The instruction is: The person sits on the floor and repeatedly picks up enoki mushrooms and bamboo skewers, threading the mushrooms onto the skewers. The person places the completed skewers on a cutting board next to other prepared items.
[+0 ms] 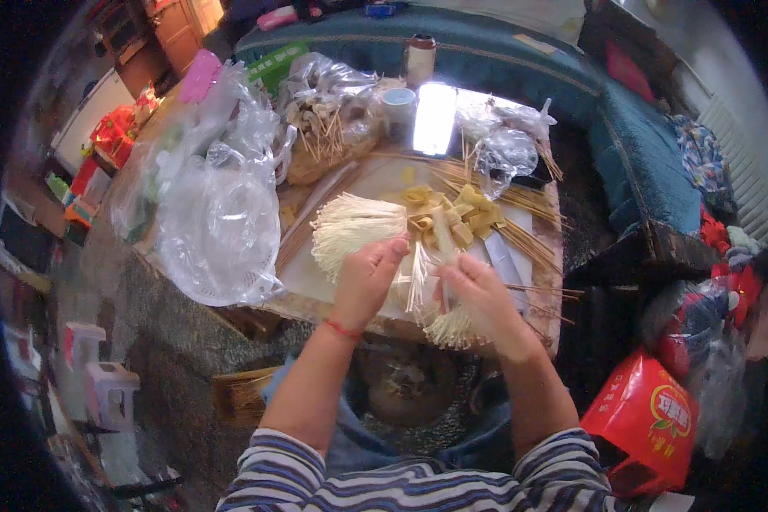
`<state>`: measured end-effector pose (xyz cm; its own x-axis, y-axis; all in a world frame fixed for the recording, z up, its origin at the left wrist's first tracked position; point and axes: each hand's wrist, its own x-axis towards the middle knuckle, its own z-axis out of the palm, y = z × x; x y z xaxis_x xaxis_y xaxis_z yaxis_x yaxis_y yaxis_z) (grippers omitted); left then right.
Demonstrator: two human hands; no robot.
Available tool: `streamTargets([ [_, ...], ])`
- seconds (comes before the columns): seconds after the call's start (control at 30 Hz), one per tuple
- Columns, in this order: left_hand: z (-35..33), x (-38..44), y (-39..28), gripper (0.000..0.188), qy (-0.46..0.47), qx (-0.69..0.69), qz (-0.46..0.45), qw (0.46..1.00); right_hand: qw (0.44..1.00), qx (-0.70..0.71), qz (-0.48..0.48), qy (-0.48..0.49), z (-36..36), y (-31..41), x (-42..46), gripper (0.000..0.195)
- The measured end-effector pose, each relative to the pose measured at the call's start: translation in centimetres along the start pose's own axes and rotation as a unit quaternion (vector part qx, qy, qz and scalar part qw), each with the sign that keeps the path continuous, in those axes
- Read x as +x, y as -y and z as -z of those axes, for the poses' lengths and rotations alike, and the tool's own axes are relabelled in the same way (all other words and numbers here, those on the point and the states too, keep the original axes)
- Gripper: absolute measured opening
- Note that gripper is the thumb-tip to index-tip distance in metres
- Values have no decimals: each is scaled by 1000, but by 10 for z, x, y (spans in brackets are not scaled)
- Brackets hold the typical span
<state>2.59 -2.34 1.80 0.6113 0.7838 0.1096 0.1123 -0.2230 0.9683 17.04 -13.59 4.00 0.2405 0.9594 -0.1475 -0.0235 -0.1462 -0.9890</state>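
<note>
Over a white board [307, 275] on the table, my left hand [370, 272] has its fingers closed beside a big bunch of enoki mushrooms [357, 227]; what its fingertips pinch is too small to tell. My right hand [477, 288], slightly blurred, holds a pale yellowish strip [445, 233] that stands up from its fingers. Between the hands hang thin enoki strands [417, 281]. A second enoki bunch [456, 328] lies below my right hand. Behind the hands is a pile of folded yellow tofu-skin strips [448, 214]. A knife blade [502, 256] lies to their right, among bamboo skewers [528, 246].
A clear plastic bag covers a white basket [221, 224] at left. Skewered food in plastic bags [323, 128], a cup [398, 102], a lidded bottle [420, 61] and another plastic bag [505, 153] stand along the back. A red bag [643, 416] is at lower right, below a blue-covered couch [646, 166].
</note>
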Motion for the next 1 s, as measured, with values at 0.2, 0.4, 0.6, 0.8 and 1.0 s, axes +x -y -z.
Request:
streamTargets([
  [0.2, -8, -3, -11, 30, 35, -402, 46, 914, 961, -226, 129, -90, -11, 2, 10, 25],
  [0.4, 24, 12, -2, 25, -43, -582, 74, 809, 908, -375, 142, -120, 50, -5, 84, 24],
  [0.6, 34, 11, -3, 26, -36, -541, 126, 831, 777, -627, 36, 30, 34, -24, 138, 24],
  [0.8, 43, 12, 2, 26, -64, -545, 136, 825, 791, -608, 69, 0, 26, -26, 171, 20],
  [1.0, 48, 12, 0, 23, -54, -546, 147, 823, 748, -652, 120, 38, 20, -36, 185, 17],
])
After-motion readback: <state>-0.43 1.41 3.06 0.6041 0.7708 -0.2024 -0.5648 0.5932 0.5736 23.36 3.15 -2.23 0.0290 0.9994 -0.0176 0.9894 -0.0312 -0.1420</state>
